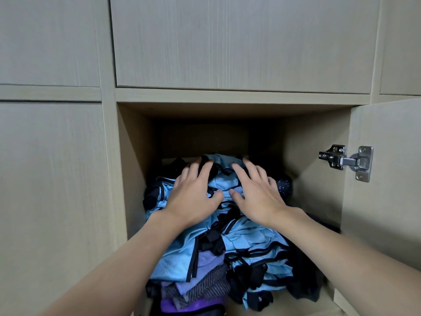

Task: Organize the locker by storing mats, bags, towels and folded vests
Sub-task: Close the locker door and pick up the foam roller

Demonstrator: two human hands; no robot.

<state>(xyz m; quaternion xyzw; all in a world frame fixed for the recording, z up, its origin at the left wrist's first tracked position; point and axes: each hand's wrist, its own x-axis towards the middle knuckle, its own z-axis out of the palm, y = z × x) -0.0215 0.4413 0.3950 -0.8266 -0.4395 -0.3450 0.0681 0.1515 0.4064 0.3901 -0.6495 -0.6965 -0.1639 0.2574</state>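
Note:
A heap of light blue vests [250,242] with black trim fills the open locker compartment [136,169]. Both hands lie flat on top of the heap with fingers spread. My left hand [193,195] presses the left side of the pile and my right hand [255,195] presses the right side. Under the vests at the front lie grey striped and purple folded cloths [200,290]. A dark item with blue dots [283,185] shows at the right, behind my right hand. The back of the compartment is dark.
The locker door [387,179] stands open at the right on a metal hinge [346,160]. Shut wooden locker doors [239,42] surround the compartment above and to the left. There is room above the heap inside the compartment.

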